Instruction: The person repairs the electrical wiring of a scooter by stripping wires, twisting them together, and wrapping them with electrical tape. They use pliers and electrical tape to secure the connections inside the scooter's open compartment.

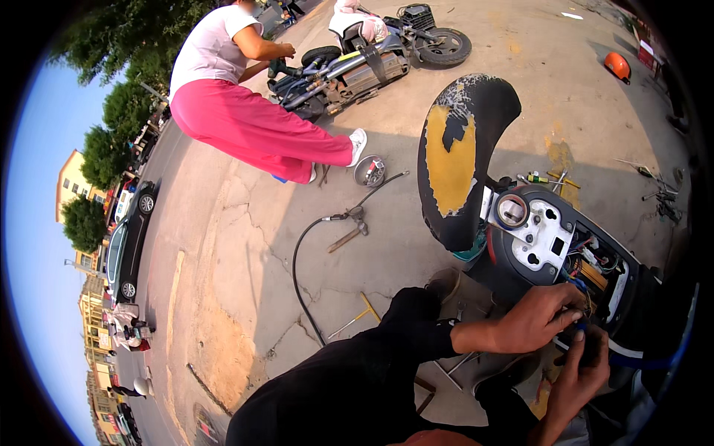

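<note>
In front of me stands an electric scooter with its seat (450, 163) tipped up; the black cover is torn, baring yellow foam. Beneath it the body (539, 241) is opened, showing wires (591, 256). My left hand (532, 320) reaches in from the left, fingers pinched together beside the wires. Just below, my right hand (580, 375) has its thumb and fingers closed near a small blue piece (581, 325). What exactly each hand grips is hidden by the fingers. A roll of tape (512, 211) rests on the scooter's white plate.
A hammer (346, 239), an air hose (297, 256), a yellow-handled T-wrench (362, 312) and a metal bowl (370, 171) lie on the ground. Several tools (550, 180) are beyond the scooter. A person in pink trousers (245, 134) bends beside a toppled motorbike (357, 70). An orange helmet (617, 67) lies far right.
</note>
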Action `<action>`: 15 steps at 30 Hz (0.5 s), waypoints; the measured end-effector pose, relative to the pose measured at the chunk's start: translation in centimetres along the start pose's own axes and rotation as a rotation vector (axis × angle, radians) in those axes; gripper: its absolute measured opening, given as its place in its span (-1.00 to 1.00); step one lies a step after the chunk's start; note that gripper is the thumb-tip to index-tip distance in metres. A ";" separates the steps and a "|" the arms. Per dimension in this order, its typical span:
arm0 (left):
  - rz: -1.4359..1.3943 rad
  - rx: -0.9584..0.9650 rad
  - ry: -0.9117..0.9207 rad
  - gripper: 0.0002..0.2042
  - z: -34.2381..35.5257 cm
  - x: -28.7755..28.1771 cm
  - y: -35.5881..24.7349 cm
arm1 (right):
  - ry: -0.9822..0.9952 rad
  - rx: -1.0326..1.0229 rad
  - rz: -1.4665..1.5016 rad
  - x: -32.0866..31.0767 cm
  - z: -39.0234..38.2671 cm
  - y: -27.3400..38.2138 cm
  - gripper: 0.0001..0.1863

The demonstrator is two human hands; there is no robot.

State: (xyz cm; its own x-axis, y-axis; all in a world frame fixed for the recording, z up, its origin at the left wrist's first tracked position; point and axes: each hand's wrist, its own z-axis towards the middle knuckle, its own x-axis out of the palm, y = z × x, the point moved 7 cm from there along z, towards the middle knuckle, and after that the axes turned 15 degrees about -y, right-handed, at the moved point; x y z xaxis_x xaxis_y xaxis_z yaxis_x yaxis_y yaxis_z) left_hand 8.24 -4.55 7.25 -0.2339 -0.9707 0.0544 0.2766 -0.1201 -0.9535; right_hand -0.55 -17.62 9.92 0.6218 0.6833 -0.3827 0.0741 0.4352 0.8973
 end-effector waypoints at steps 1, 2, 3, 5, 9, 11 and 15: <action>0.014 0.016 -0.011 -0.80 -0.1 0.0 0.0 | -0.006 -0.024 -0.045 0.0 -0.1 0.2 -0.80; 0.017 0.018 -0.027 -0.79 -0.1 0.0 0.1 | 0.007 -0.055 -0.088 0.2 -0.2 0.4 -0.80; 0.030 0.005 -0.022 -0.79 -0.2 0.2 0.3 | 0.007 -0.090 -0.130 0.2 -0.1 0.6 -0.81; 0.019 -0.025 -0.019 -0.78 -0.1 0.3 0.8 | -0.023 -0.183 -0.162 0.4 0.0 1.3 -0.81; -0.042 -0.080 0.056 -0.77 0.1 0.9 1.5 | -0.027 -0.167 -0.140 0.2 0.0 1.6 -0.82; -0.183 -0.209 0.156 -0.76 0.1 1.4 2.2 | -0.010 -0.164 -0.181 -0.1 0.1 1.5 -0.80; -0.279 -0.315 0.164 -0.74 -0.2 1.5 3.1 | 0.012 -0.118 -0.113 -0.3 0.1 1.0 -0.79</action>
State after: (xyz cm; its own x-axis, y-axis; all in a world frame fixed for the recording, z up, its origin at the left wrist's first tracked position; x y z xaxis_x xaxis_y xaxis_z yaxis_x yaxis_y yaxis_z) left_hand 8.55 -6.33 4.33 -0.4109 -0.8613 0.2990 -0.1091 -0.2791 -0.9540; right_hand -0.58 -17.46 11.01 0.6055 0.6324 -0.4831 0.0505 0.5752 0.8164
